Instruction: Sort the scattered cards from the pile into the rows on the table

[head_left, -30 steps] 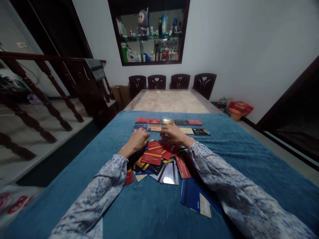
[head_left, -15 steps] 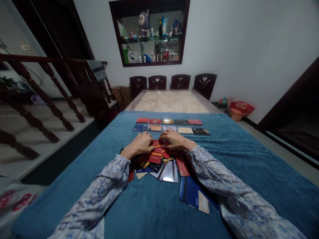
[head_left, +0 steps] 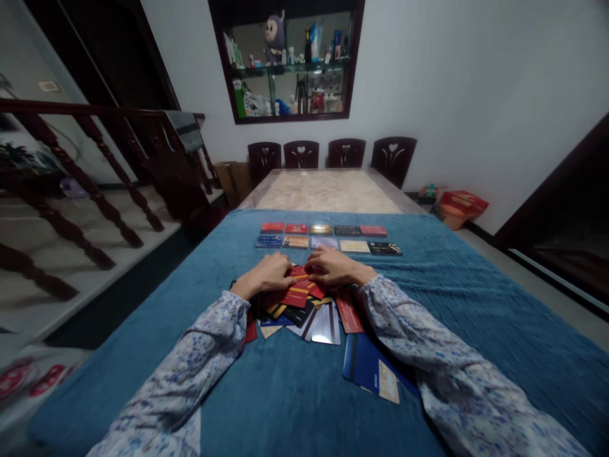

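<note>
A loose, fanned pile of plastic cards lies on the blue cloth in front of me. Red cards (head_left: 297, 296) are on top, with black cards (head_left: 301, 313), a silver card (head_left: 326, 325) and others under them. My left hand (head_left: 269, 274) has its fingers curled over the pile's left side, thumb on the red cards. Facing it, my right hand (head_left: 333, 266) is bent around their far right edge; its fingertips are partly hidden. Below my right wrist sits a separate red card (head_left: 349, 312). Larger blue cards (head_left: 364, 365) lie nearer me, partly under my right sleeve.
Beyond the pile, small card stacks stand in two rows: a back row with a gold stack (head_left: 321, 230) and a front row with a black stack (head_left: 385, 248). The blue cloth (head_left: 266, 400) covers the table's near part. Chairs (head_left: 301, 155) line the far end.
Both hands stay almost in place over the red cards, with only slight finger movement. The view has tilted a little; the cards and stacks look unmoved.
</note>
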Motion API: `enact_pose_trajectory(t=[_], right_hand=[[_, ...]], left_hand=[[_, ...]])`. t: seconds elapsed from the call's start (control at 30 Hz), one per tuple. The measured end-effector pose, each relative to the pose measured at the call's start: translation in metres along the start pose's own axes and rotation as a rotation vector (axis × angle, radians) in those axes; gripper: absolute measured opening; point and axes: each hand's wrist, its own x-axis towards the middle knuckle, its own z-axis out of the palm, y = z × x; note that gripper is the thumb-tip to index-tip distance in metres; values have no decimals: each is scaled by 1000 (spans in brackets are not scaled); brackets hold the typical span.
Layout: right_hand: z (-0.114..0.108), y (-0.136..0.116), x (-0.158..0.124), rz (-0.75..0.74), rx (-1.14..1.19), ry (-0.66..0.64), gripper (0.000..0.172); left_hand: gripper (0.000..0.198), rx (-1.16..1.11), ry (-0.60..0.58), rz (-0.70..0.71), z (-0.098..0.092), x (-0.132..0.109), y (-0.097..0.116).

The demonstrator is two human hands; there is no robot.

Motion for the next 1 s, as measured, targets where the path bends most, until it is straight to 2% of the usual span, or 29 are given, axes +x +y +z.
enact_pose_trajectory(t=[0.33,0.7,1.0], right_hand=[[-3,0,-1,-57,-22,12,28],[-8,-3,-3,-74,22,14,29],[-8,-3,0,-40,11,95,25]], left_hand=[[21,-62,62,55,5,1,-6],[24,-22,52,121,4,1,-8],[31,-228,91,148,3,1,-20]])
